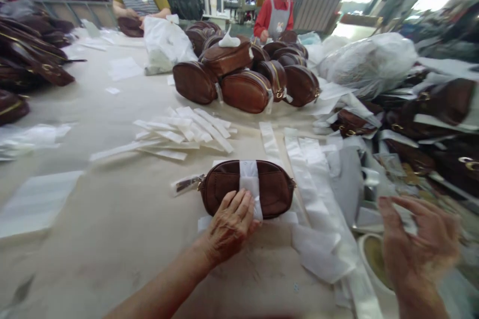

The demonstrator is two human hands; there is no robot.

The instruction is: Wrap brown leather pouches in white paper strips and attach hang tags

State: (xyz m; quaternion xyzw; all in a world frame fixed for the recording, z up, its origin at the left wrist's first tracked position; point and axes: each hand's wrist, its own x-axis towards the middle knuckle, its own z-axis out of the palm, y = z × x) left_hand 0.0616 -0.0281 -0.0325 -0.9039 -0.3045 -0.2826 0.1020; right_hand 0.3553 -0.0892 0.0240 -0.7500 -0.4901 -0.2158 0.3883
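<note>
A small dark brown leather pouch (219,187) with rounded ends lies on the table in front of me. A white paper band (248,172) runs around its middle. My left hand (232,222) rests flat on the band and the pouch's lower front, fingers stretched out. At the pouch's left end, a zip pull wrapped in clear plastic (185,185) sticks out. Off to the right, my right hand (422,244) is raised and slightly blurred, with thumb and fingers curved but apart. It hovers beside a roll of tape (376,259); nothing clear shows between its fingers.
Loose white paper strips (202,127) lie beyond the pouch, with more strips (310,169) to its right. Finished-looking brown pouches (245,90) are heaped farther back. Plastic bags (368,62) and bags fill the right; brown bags (33,55) pile left. Two people (277,15) stand across the table.
</note>
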